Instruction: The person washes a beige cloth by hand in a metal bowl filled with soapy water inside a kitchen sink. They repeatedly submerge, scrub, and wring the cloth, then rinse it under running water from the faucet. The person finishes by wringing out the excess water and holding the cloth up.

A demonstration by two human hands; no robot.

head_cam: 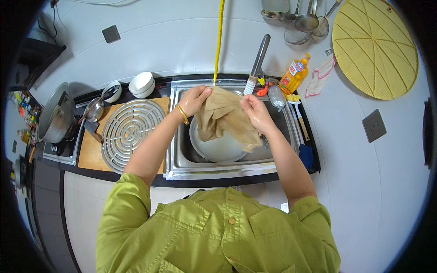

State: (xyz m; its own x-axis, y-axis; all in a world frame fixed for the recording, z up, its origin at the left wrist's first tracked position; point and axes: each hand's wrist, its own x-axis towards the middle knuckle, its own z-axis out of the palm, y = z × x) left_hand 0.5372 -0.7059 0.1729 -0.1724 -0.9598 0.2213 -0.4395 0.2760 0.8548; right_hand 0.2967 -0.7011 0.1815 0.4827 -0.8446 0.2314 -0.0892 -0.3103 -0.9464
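Note:
A wet-looking beige cloth (225, 112) hangs in folds above the steel sink (269, 158). My left hand (194, 99), with a gold bangle at the wrist, pinches its upper left corner. At the right edge of the fabric, my right hand (256, 112) grips it between thumb and fingers. Below the cloth sits a round metal basin (218, 155) holding cloudy whitish liquid; the cloth hides its far part. Behind the cloth stands a grey faucet (261, 54) with a white ribbed section.
Left of the sink, a round metal steaming rack (133, 133) lies on a wooden board (92, 160), near a cleaver (91, 129), white bowls (141, 84) and a large wok (56, 116). To the right stand a dish soap bottle (293, 75) and a scrub brush (296, 104).

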